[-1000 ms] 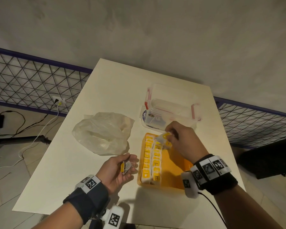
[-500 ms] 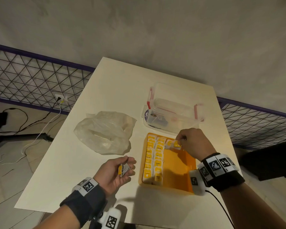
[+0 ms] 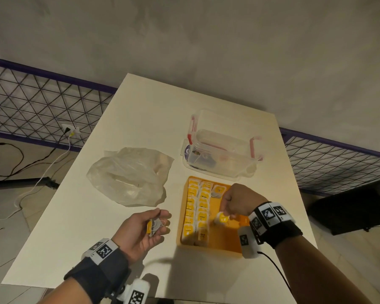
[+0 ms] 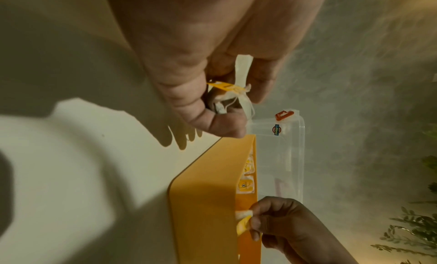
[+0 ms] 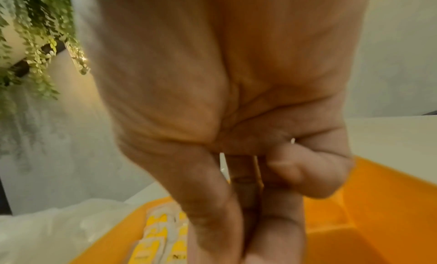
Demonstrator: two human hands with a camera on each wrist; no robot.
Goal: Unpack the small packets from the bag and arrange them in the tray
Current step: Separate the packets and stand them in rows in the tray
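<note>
A single small packet (image 3: 221, 218) is pinched between the thumb and fingertips of the right hand (image 3: 236, 201), low over the orange tray (image 3: 233, 244), near the tray's middle and at 3 o'clock of the two filled columns of packets (image 3: 198, 207). A third column is only begun, with one packet (image 3: 218, 190) seen at the tray's 12 o'clock end. A small bunch of spare packets (image 3: 155, 224) is cupped in the curled fingers of the left hand (image 3: 143, 231), just off the tray's 9 o'clock side. The plastic bag (image 3: 130, 176) lies slack on the table (image 3: 145, 119) at 10 o'clock of the tray, and whether any packets are left in it cannot be told.

Several slips can be foreseen. The pinched packet is judged light and floppy, so it may be dropped askew or on top of the second column if it is released too high. Loose strings are visible on the bunch in the left wrist view; one packet could be dragged out with another. The neat columns could be nudged by the right fingers as they are lowered.

Compared with half a second ago, the right hand is drawn back from the tray's 12 o'clock end toward its middle, and a packet is left lying at the head of the third column. The left hand and the bag are little changed.
</note>
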